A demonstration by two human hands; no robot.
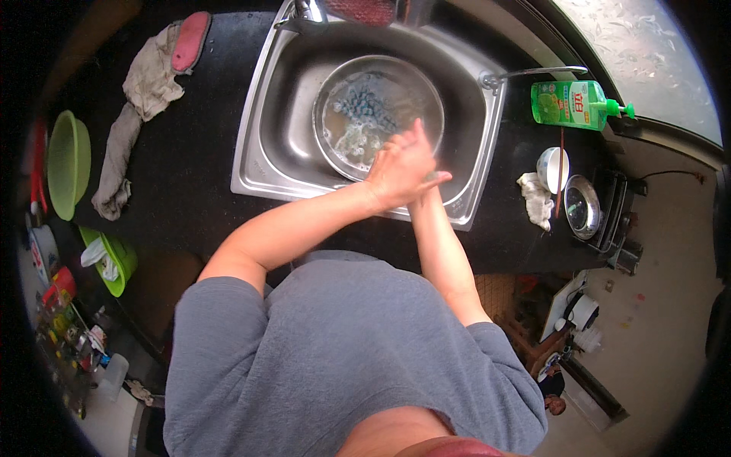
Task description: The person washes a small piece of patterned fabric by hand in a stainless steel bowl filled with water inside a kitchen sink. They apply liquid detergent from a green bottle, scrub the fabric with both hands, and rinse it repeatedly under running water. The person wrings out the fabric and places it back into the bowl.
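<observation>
My left hand (398,173) lies across my right hand (421,141), the two pressed together and blurred over the near right rim of a round metal basin (321,134). No object shows in either hand, though the palms are hidden. Cloudy, bubbly water fills the basin. In it lies a blue-grey knobbly item (365,105), perhaps a scrubbing cloth, beside pale foamy matter. The basin stands inside a stainless steel sink (285,154), with a faucet (308,11) at its far left corner.
Right of the sink are a green dish soap pump bottle (562,104), a bowl (551,169), chopsticks (560,171), a white rag (535,200) and a metal dish (581,207). Grey rags (149,71), a pink scrub pad (190,43) and a green strainer basket (69,165) are left.
</observation>
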